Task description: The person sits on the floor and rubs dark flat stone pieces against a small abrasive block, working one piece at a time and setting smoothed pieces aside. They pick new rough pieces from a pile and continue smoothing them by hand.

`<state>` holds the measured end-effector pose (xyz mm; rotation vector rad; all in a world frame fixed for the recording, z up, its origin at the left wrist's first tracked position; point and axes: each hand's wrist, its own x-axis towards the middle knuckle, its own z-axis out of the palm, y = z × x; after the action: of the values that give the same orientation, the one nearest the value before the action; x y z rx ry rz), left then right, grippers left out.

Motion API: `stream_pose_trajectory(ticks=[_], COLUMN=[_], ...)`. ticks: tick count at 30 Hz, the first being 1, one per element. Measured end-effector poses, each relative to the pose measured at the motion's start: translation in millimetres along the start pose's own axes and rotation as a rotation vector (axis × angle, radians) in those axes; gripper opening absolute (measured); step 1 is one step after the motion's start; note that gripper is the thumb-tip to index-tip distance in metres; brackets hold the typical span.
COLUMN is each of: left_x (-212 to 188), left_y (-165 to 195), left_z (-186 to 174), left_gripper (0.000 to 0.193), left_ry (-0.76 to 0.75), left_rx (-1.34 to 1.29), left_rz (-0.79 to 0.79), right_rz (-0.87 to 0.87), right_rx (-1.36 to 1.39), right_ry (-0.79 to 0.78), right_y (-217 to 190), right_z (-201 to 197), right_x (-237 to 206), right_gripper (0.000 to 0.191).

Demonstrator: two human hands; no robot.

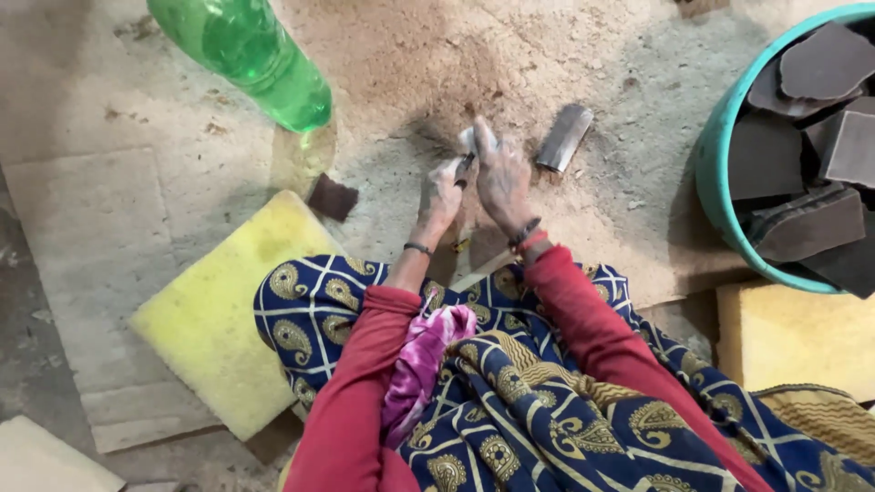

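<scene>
My left hand [441,193] grips dark stick [465,168]; right hand [501,178] presses pale piece [468,137]. Sawdust [428,64] beyond piece, so work seems underway.

- Small dark stick [465,168] pinched in my left hand [440,193]: matt, dusty.
- Green bottle [251,55]: clear plastic, glossy.
- Yellow pad [223,314]: foam, porous, matt.
- Floor [410,64]: rough, coated in fine sawdust.
- Teal tub [713,173]: smooth plastic.
- Brown blocks [802,223] inside: dull, matt.
</scene>
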<state>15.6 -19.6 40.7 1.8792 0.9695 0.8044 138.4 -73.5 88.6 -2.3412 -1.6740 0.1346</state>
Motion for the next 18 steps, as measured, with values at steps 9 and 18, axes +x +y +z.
stream_pose_trajectory(ticks=[9, 18], left_x=[-2.6, 5.3], left_y=[-10.1, -4.0], left_z=[4.6, 1.9], left_gripper=[0.019, 0.033], left_ry=[-0.016, 0.043], left_rx=[0.085, 0.071], left_rz=[-0.060, -0.020], right_rz=[-0.024, 0.248], right_rx=[0.057, 0.755], right_ry=[0.062, -0.117], right_y=[-12.2, 43.9], right_z=[-0.9, 7.7], right_x=[-16.2, 27.6], right_gripper=[0.068, 0.068])
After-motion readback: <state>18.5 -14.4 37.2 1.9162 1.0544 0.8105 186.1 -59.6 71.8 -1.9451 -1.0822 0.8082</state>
